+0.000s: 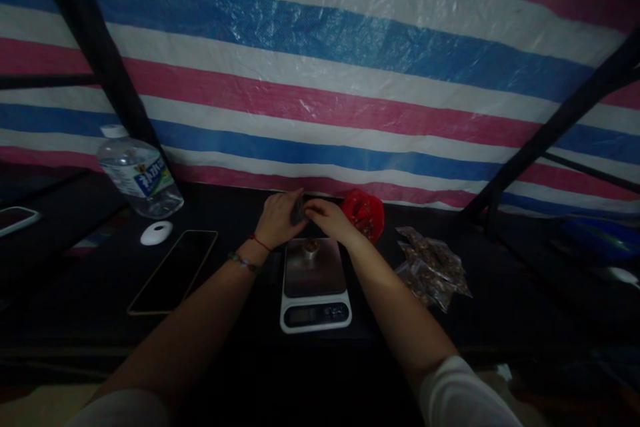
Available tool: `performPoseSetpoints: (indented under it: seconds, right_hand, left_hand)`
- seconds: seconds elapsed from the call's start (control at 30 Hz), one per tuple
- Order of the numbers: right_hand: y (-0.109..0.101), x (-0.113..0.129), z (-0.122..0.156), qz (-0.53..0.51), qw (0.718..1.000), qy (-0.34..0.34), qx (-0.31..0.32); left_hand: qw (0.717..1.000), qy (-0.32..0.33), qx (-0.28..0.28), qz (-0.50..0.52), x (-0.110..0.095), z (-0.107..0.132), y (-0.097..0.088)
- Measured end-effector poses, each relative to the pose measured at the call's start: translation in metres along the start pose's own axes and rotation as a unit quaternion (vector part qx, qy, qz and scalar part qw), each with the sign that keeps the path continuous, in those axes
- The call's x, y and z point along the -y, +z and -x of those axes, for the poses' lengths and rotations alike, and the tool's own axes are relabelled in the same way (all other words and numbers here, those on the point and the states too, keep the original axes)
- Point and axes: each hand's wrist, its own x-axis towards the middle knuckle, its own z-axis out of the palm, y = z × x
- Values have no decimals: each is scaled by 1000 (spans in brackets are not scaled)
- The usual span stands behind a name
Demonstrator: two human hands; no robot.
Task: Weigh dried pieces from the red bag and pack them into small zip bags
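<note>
My left hand is closed on a small clear plastic bag, held up just behind the scale. Pinched together, the fingers of my right hand meet the bag's edge from the other side. Below both hands lies a white kitchen scale with a metal plate and a dark display. On its plate stands a small round cup with brown bits in it. Right behind my right wrist sits an open red bag holding small dark reddish pieces. The dim light blurs the contents of the bag in my hands.
Several clear packets of brown pieces lie piled on the right of the black table. On the left are a phone, a white rounded object and a large water bottle. A striped plastic sheet hangs behind.
</note>
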Motion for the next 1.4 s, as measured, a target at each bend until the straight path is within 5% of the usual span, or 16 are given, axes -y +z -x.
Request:
performPoseSetpoints:
  seconds: [0.2,0.4,0.47,0.57,0.7,0.87,1.0,1.2,1.4]
  right_hand:
    - [-1,-5,8,3,999,37,-29]
    - [-13,-29,14,-83,985,43,-144]
    - [-14,-38,18,-93,982,42,-158]
    - [-11,-50,23,-96,978,37,-179]
    - [-3,-56,26,-106,977,25,-182]
    - [2,-51,28,-161,974,72,-139]
    - [-1,-45,29,-62,981,63,-171]
    - [-10,-32,31,37,983,6,-178]
    - [-5,-17,32,72,986,-61,-135]
  left_hand:
    - [999,43,0,2,-3,0,-1]
    - [992,-17,-62,113,21,0,10]
    - [964,-80,-52,248,30,1,20]
    - [884,-179,-20,431,35,3,32]
    - [840,-222,-17,494,31,1,34]
    - [857,-204,-9,474,28,-1,31]
    - [890,-196,-42,409,30,-2,36]
    - [962,-81,-157,210,27,1,19]
    - [989,133,-23,59,8,1,-9]
